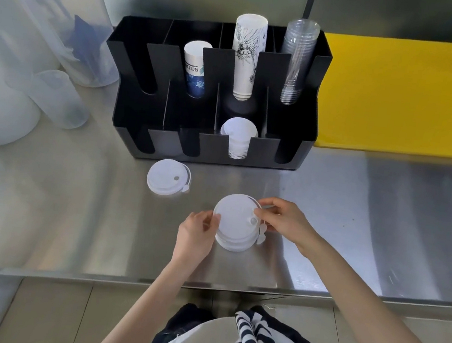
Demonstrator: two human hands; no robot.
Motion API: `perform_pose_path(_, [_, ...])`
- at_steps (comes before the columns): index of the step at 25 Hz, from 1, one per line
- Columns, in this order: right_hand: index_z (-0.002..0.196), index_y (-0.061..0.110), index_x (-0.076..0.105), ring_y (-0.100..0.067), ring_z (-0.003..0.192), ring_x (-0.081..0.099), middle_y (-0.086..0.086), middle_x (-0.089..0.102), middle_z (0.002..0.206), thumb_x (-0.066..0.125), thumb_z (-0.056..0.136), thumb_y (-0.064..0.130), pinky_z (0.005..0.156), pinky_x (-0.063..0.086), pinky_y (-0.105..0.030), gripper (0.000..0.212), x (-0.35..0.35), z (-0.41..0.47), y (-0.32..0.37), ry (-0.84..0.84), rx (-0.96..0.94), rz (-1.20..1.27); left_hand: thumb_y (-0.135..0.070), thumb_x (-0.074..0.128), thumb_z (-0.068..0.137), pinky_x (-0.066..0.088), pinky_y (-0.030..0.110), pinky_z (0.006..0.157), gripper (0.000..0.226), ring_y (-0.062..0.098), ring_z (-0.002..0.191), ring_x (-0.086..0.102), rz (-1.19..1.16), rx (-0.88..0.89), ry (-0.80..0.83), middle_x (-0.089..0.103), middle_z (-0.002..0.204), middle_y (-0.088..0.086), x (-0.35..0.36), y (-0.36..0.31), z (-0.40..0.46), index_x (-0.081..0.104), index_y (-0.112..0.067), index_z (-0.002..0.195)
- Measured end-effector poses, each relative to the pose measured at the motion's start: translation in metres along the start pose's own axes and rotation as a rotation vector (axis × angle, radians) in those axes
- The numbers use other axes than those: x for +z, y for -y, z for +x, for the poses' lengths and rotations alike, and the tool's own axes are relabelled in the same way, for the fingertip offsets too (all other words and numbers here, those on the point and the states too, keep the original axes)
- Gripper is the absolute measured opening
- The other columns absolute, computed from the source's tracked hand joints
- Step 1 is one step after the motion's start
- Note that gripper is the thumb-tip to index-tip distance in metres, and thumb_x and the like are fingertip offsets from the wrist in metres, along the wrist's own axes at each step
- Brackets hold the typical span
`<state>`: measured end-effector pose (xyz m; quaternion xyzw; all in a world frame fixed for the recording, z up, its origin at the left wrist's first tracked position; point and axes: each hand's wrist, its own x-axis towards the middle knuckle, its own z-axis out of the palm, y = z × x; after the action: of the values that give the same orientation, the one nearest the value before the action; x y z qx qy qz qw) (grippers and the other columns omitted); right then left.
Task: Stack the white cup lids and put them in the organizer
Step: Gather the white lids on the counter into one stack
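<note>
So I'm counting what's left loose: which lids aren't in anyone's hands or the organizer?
The small lid pile lying alone on the counter, left of the hand-held stack.

It looked like a café prep counter: a stainless steel worktop (356, 216), a black cup organizer (293, 122) holding paper cups (247, 57), a yellow cutting board (407, 99) at far right

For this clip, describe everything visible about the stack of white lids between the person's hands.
The stack of lids is a short pile of round white lids, plastic by the look, nested slightly unevenly and standing on the steel counter in front of the black organizer. The top lid shows a small round sip plug, and little tabs stick out at the right. The left hand touches its left edge; the right hand pinches the top lid's right rim.
</note>
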<state>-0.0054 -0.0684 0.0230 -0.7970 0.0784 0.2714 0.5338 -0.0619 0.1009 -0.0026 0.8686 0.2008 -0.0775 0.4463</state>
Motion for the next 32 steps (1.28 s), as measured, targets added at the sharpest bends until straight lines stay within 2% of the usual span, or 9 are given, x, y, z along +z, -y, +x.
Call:
perform_pose_path(4, [0.110, 0.011, 0.063, -0.019, 0.085, 0.059, -0.001, 0.061, 0.080, 0.063, 0.083, 0.016, 0.094, 0.052, -0.042, 0.028, 0.002, 0.001, -0.011, -0.011, 0.017, -0.032, -0.028, 0.045, 0.092, 0.038, 0.026, 0.071, 0.032, 0.036, 0.081, 0.062, 0.067, -0.001, -0.013, 0.052, 0.084, 0.010, 0.007, 0.005, -0.006, 0.061, -0.001, 0.086])
perform_pose_path(9, [0.108, 0.013, 0.064, -0.021, 0.088, 0.061, -0.002, 0.062, 0.083, 0.063, 0.082, 0.017, 0.095, 0.052, -0.045, 0.026, 0.005, 0.003, -0.014, -0.016, 0.039, -0.040, -0.025, 0.043, 0.093, 0.031, 0.024, 0.068, 0.029, 0.028, 0.076, 0.049, 0.086, 0.011, -0.032, 0.048, 0.086, 0.009, 0.013, 0.005, -0.009, 0.061, -0.001, 0.090])
perform_pose_path(13, [0.105, 0.016, 0.065, -0.022, 0.090, 0.061, -0.003, 0.063, 0.085, 0.063, 0.081, 0.019, 0.096, 0.050, -0.045, 0.024, 0.007, 0.005, -0.015, -0.036, 0.033, -0.076, -0.024, 0.043, 0.093, 0.029, 0.024, 0.067, 0.030, 0.025, 0.075, 0.045, 0.100, 0.004, -0.033, 0.048, 0.086, 0.009, 0.016, 0.008, -0.007, 0.059, 0.000, 0.087])
perform_pose_path(16, [0.105, 0.015, 0.065, -0.022, 0.091, 0.062, -0.004, 0.063, 0.087, 0.062, 0.082, 0.019, 0.096, 0.050, -0.045, 0.023, 0.008, 0.006, -0.016, -0.043, 0.035, -0.084, -0.024, 0.043, 0.093, 0.032, 0.025, 0.070, 0.029, 0.030, 0.078, 0.049, 0.095, 0.004, -0.029, 0.047, 0.087, 0.009, 0.016, 0.008, -0.007, 0.060, 0.000, 0.091])
perform_pose_path(18, [0.106, 0.014, 0.065, -0.022, 0.091, 0.061, -0.004, 0.063, 0.087, 0.062, 0.083, 0.018, 0.096, 0.050, -0.044, 0.024, 0.008, 0.006, -0.016, -0.050, 0.037, -0.096, -0.024, 0.043, 0.093, 0.032, 0.025, 0.072, 0.028, 0.035, 0.087, 0.054, 0.089, -0.002, -0.024, 0.046, 0.089, 0.008, 0.016, 0.007, -0.007, 0.060, -0.002, 0.098])
perform_pose_path(21, [0.107, 0.014, 0.065, -0.019, 0.088, 0.059, -0.004, 0.063, 0.088, 0.061, 0.083, 0.019, 0.096, 0.050, -0.042, 0.024, 0.009, 0.006, -0.015, -0.065, 0.033, -0.135, -0.025, 0.043, 0.093, 0.036, 0.026, 0.078, 0.029, 0.033, 0.098, 0.055, 0.062, -0.020, -0.009, 0.047, 0.097, 0.007, 0.016, 0.004, -0.008, 0.055, -0.013, 0.116])
perform_pose_path(24, [0.108, 0.013, 0.064, -0.018, 0.086, 0.058, -0.003, 0.062, 0.088, 0.061, 0.083, 0.019, 0.094, 0.051, -0.039, 0.026, 0.010, 0.006, -0.015, -0.080, 0.031, -0.144, -0.024, 0.042, 0.093, 0.039, 0.029, 0.088, 0.035, 0.030, 0.107, 0.053, 0.063, -0.014, -0.001, 0.054, 0.112, 0.014, 0.017, 0.003, -0.007, 0.048, -0.018, 0.128])
perform_pose_path(29, [0.107, 0.012, 0.065, -0.018, 0.086, 0.058, -0.004, 0.063, 0.088, 0.062, 0.083, 0.019, 0.094, 0.051, -0.040, 0.025, 0.014, 0.009, -0.013, -0.074, 0.038, -0.115, -0.022, 0.040, 0.094, 0.039, 0.034, 0.094, 0.035, 0.031, 0.113, 0.051, 0.088, -0.038, 0.015, 0.056, 0.121, 0.016, 0.013, 0.006, 0.000, 0.049, -0.016, 0.127])
perform_pose_path(32, [0.106, 0.013, 0.065, -0.017, 0.085, 0.058, -0.004, 0.063, 0.088, 0.062, 0.083, 0.019, 0.089, 0.052, -0.034, 0.024, 0.016, 0.012, -0.010, -0.072, 0.024, -0.118, -0.019, 0.040, 0.092, 0.038, 0.032, 0.088, 0.032, 0.032, 0.111, 0.052, 0.089, -0.057, 0.018, 0.058, 0.120, 0.016, 0.011, 0.007, 0.005, 0.052, -0.013, 0.121])
